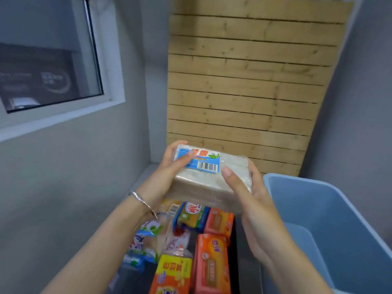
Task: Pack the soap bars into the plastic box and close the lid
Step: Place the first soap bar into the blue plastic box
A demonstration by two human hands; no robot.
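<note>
- Gripping the left end of the clear-wrapped soap pack [209, 179] with the left hand [167, 177], thumb across its blue label.
- Clasping the right side with the right hand [254, 204], thumb on top.
- Held in the air above the loose soap bars [197, 257], orange, yellow and blue.
- Just to the right, open blue plastic box [331, 209].
- Silver bracelet [142, 201] on the left wrist; wooden slat panel [244, 81] behind.

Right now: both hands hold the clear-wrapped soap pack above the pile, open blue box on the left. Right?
Wrong side: head view shows the open blue box on the right. The left hand and right hand hold the clear-wrapped soap pack above the pile.
</note>
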